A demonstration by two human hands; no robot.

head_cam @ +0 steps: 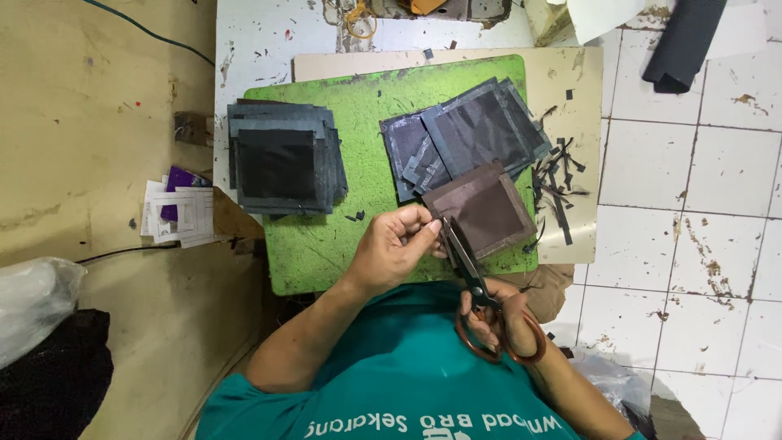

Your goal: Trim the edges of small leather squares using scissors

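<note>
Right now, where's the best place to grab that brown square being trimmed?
Pinch the brown square at its near-left corner, coming from the left, as the left hand does. The scissors in the right hand cut along that near edge, so fingers belong left of the blades.

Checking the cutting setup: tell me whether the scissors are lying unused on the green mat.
No: the right hand grips the scissors, blades at the brown square piece held by the left hand.

The right hand partly hides the scissors' orange handles. A dark fabric roll is cut off by the top edge.
</note>
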